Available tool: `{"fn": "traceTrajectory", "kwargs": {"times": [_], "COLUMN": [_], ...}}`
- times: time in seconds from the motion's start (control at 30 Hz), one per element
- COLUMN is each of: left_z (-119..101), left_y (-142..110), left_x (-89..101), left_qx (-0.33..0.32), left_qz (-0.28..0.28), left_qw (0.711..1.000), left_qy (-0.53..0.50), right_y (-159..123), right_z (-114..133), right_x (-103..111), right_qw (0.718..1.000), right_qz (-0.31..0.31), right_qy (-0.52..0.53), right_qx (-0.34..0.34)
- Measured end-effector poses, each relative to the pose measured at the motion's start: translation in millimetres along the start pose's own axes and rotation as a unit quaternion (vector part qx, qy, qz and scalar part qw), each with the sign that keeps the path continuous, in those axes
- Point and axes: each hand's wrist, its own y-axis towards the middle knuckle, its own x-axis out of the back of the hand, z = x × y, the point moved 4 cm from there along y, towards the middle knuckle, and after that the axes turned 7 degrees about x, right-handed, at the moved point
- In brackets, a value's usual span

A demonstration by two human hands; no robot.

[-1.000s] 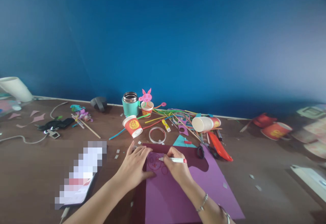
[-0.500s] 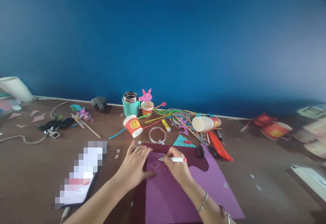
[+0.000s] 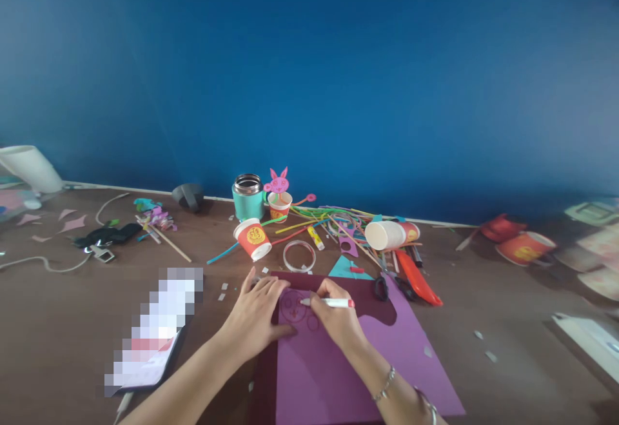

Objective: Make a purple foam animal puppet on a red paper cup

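Note:
A white marker [image 3: 336, 303] with a red end is pinched in my right hand [image 3: 336, 322], its tip on the purple paper [image 3: 329, 380]. Round face outlines in red ink [image 3: 293, 311] show on the paper's upper left corner, with a smaller circle beside them. My left hand [image 3: 258, 312] lies at that corner with fingers apart, thumb and fingertips resting along the paper's left edge. Under the purple sheet is a dark maroon sheet [image 3: 264, 380]. Black-handled scissors [image 3: 381, 288] lie across the sheets' upper right, partly covered.
A phone [image 3: 155, 341] lies left of my arm. Beyond the paper are a tape roll [image 3: 298, 256], a glue stick [image 3: 316, 238], a tilted red paper cup [image 3: 252, 239], a teal thermos [image 3: 248, 199], pipe cleaners [image 3: 314, 218] and a cup [image 3: 279, 207] bearing a pink animal cutout [image 3: 279, 184].
Both hands stay almost where they were, with the marker tip still at the drawn face. No object has visibly moved.

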Motion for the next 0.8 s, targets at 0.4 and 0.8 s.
{"fn": "traceTrajectory", "kwargs": {"times": [0.4, 0.8], "left_z": [0.1, 1.9], "left_y": [-0.7, -0.7], "left_x": [0.3, -2.2], "left_qx": [0.001, 0.005], "left_qz": [0.002, 0.009], "left_qw": [1.000, 1.000], "left_qy": [-0.006, -0.009], "right_y": [4.8, 2.9], "right_z": [-3.9, 11.5], "right_x": [7.3, -15.8], "right_qw": [0.995, 1.000], "right_qz": [-0.045, -0.001], "right_qy": [0.079, 0.030], "right_qx": [-0.038, 0.004]}}
